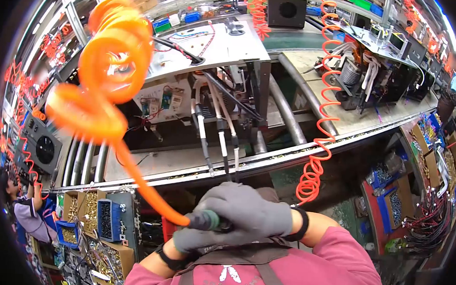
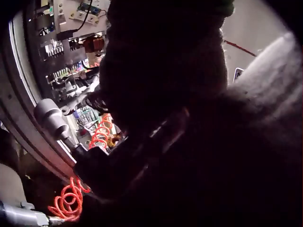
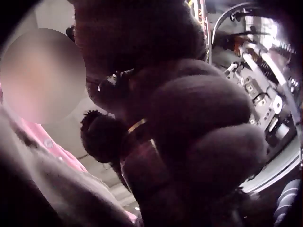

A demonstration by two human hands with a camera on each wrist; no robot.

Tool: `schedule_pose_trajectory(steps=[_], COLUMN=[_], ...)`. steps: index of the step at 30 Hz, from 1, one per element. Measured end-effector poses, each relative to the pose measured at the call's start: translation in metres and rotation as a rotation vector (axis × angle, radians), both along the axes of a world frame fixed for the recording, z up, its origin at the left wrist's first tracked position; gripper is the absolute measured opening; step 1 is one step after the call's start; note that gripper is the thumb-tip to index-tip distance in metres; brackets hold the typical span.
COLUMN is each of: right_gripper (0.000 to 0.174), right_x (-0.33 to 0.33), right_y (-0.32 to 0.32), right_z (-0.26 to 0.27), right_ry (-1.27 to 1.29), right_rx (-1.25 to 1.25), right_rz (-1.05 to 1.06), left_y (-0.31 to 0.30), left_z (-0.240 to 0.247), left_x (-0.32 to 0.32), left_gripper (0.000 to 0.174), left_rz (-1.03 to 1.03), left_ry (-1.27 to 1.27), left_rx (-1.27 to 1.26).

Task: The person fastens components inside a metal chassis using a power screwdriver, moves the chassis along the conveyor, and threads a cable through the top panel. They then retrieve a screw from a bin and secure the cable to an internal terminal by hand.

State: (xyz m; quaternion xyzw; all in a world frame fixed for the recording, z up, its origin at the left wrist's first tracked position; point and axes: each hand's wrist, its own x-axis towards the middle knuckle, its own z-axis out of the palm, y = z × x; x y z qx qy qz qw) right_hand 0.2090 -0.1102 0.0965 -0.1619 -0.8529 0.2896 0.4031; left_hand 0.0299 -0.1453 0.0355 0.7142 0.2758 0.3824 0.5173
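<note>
Both hands are together at the chest in grey work gloves, around an air tool on an orange coiled hose point(image 1: 129, 160). The tool's dark green hose end point(image 1: 209, 220) sticks out at the left; the gloves hide most of its body. My right hand point(image 1: 248, 208) lies over the top, its thick fingers point(image 3: 203, 104) curled in the right wrist view. Lower down, my left hand point(image 1: 197, 240) grips from beneath, partly covered by the right. The left wrist view is very dark; a grey cylindrical head on a thin shaft point(image 2: 49, 116) shows beside the hand's silhouette.
Ahead runs a roller conveyor point(image 1: 286, 107) with a metal edge rail. On it stands a white-topped unit point(image 1: 233, 44) with hanging cables point(image 1: 220, 137). Another orange coil point(image 1: 317, 168) hangs to the right. Screw bins point(image 1: 109, 220) stand left, part boxes point(image 1: 392, 203) right.
</note>
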Motion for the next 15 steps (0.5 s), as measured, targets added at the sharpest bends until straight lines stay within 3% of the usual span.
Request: schedule_pose_trajectory(steps=[1, 2, 4, 5, 6, 8, 13, 15], right_gripper=[0.040, 0.041, 0.041, 0.041, 0.041, 0.041, 0.029, 0.035], right_x=[-0.002, -0.008, -0.026, -0.038, -0.051, -0.081, -0.122, -0.117], right_y=[0.000, 0.003, 0.002, 0.001, 0.000, -0.002, -0.012, -0.010], right_z=[-0.001, -0.009, -0.016, -0.019, -0.022, -0.027, -0.036, -0.039], right_ry=[-0.051, -0.012, -0.034, 0.018, 0.070, 0.182, 0.163, 0.111], right_rx=[-0.001, 0.071, 0.086, 0.093, 0.098, 0.084, 0.194, 0.270], right_rz=[0.015, 0.026, 0.009, -0.003, -0.015, -0.062, -0.052, -0.071], left_y=[-0.010, -0.013, -0.023, -0.025, -0.032, -0.040, -0.025, -0.018], left_z=[0.009, 0.002, -0.023, -0.043, -0.039, -0.028, -0.019, -0.013], left_x=[-0.009, -0.014, -0.031, -0.048, -0.049, -0.045, -0.062, -0.074], left_gripper=[0.044, 0.044, 0.057, 0.063, 0.065, 0.063, 0.048, 0.041], left_rz=[0.037, 0.033, 0.264, 0.284, 0.325, 0.347, 0.492, 0.554], left_ry=[-0.177, -0.172, -0.087, -0.769, -0.046, 0.266, 0.328, 0.359], left_rx=[-0.805, -0.798, -0.668, -1.293, -0.665, -0.356, -0.183, -0.102])
